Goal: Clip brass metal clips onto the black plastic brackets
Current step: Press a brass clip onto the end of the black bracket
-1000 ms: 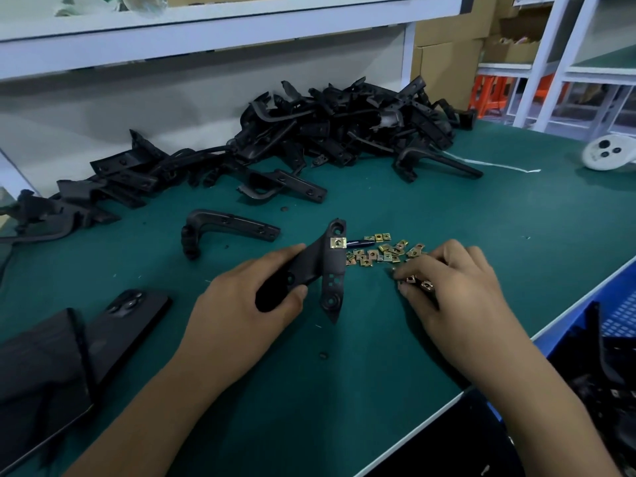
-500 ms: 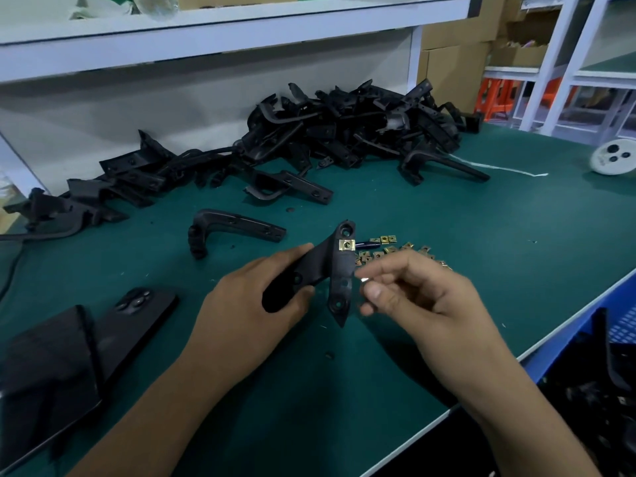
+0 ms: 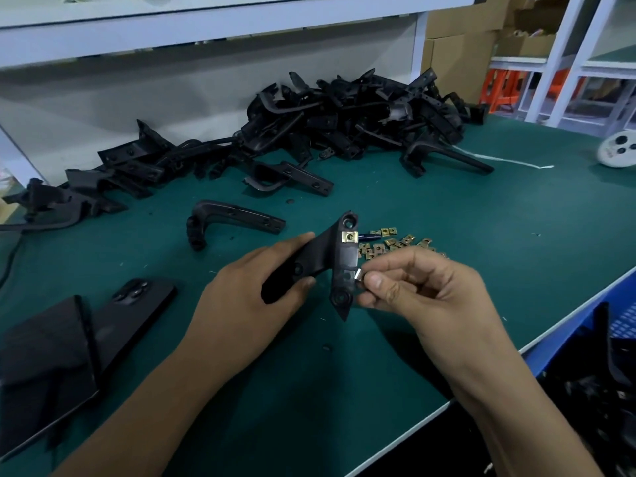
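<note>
Brackets first: the black plastic bracket (image 3: 339, 266) under work is held above the green mat (image 3: 447, 208) at centre frame, its flat arm standing roughly upright. Your left hand (image 3: 247, 297) grips its lower limb, thumb on top and fingers wrapped beneath. One brass clip (image 3: 350, 236) is already seated on the arm near its upper end. Your right hand (image 3: 423, 290) pinches a second clip (image 3: 359, 275) between thumb and forefinger, pressed against the arm's right edge just above the lower hole; whether it is fully seated cannot be told.

At 8 o'clock from the held part, a phone (image 3: 134, 304) lies face down in a dark case, partly overlapped by a black pouch (image 3: 44, 352). At 4 o'clock, past the table edge, a blue crate (image 3: 619, 325) holds dark parts.

Just beyond your right hand, at 1 o'clock, loose brass clips (image 3: 395, 242) lie scattered on the mat. At 11 o'clock a single L-shaped bracket (image 3: 234, 220) lies apart. Farther off, from 10 to 1 o'clock, the bracket pile (image 3: 344, 125) runs along the white shelf frame (image 3: 206, 25). A white round item (image 3: 617, 149) sits at 2 o'clock, with cardboard boxes (image 3: 457, 53) behind.
</note>
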The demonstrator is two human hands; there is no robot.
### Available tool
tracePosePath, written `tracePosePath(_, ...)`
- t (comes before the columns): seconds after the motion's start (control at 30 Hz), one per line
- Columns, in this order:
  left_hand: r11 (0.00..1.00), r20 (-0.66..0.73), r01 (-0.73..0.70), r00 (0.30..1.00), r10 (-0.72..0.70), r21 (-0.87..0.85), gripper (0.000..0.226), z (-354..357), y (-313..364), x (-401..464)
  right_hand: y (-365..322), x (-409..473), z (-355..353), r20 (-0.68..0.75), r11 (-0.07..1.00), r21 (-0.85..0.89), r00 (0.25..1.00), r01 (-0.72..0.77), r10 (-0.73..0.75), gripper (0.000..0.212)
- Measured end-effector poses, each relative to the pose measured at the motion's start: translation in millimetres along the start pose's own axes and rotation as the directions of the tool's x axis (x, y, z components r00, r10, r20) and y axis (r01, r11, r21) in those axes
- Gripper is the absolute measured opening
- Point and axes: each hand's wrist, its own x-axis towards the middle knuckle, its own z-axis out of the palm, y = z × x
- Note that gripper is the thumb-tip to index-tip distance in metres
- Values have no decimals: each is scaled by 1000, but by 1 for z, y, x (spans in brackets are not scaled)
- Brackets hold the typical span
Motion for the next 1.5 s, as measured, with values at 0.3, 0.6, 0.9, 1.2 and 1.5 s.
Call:
tracePosePath(0.3,1000,30,-28,999,28,0,55,-1,-3,0,0,0,0,32,998,-65,999,10,-8,13)
tracePosePath(0.6,999,30,-24,999,25,-21,54,-2,-2,0,-1,-1,-2,40,996,-84,999,34,-31,15)
tracePosePath(0.9,1000,36,-24,999,25,-4,53,-2,-1,-1,-1,-1,-1,17,993,-115,1000,26,-24,17)
tracePosePath(1.2,999,22,-36,999,36,14,55,0,-3,0,-4,-1,1,-17,997,-67,1000,-25,23,11)
tracePosePath(1.5,999,51,-37,998,35,34,57,-1,-1,0,-7,-3,-1,17,997,-55,998,-52,53,12)
